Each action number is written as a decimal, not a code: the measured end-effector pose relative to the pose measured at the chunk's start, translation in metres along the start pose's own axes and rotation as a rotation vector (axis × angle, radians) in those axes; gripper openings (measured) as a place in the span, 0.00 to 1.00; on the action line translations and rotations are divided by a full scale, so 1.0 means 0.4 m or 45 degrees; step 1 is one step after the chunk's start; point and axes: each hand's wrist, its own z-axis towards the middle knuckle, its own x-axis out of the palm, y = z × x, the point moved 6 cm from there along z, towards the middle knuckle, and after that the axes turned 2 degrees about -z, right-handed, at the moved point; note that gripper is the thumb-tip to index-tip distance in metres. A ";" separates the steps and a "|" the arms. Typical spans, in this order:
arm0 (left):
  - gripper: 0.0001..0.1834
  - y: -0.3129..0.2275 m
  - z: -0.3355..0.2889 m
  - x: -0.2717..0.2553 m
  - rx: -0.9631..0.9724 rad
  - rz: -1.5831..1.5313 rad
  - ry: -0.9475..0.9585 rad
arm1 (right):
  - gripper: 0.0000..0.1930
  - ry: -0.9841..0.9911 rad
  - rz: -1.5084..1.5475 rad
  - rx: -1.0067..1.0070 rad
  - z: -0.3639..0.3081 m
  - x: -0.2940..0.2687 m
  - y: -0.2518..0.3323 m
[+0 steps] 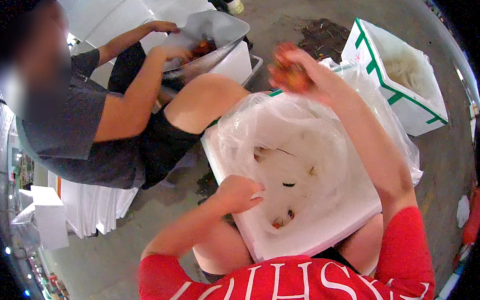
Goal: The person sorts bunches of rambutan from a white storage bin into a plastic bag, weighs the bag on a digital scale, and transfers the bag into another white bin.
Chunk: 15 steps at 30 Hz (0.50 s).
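In front of me stands a white foam box (227, 177) lined with a clear plastic bag (351, 146). A few small dark and reddish scraps (277, 221) lie on the bag's bottom. My right hand (322, 75) is raised past the box's far edge, its fingers closed round a reddish-orange clump (290, 71) that motion blurs; I cannot make out its kind. Over the box's left edge is my left hand (239, 193), fingers curled together. Whether something small sits in them is hidden.
At the left sits another person (122, 117), hands at a grey bin (230, 26) holding reddish-orange things. A second foam box (380, 66) with green tape stands at the far right. Dark debris (326, 38) lies on the floor beyond. White foam panels (96, 202) stand at the lower left.
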 end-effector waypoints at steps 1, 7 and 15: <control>0.14 0.002 -0.011 -0.003 -0.020 -0.003 -0.008 | 0.17 0.136 -0.061 -0.084 0.075 0.071 0.033; 0.19 -0.010 0.045 0.021 -0.043 -0.161 0.062 | 0.18 -0.211 -0.377 -0.008 0.464 0.136 0.125; 0.16 0.027 0.001 -0.029 -0.029 -0.186 -0.167 | 0.17 0.821 -1.050 0.211 -0.058 0.198 -0.114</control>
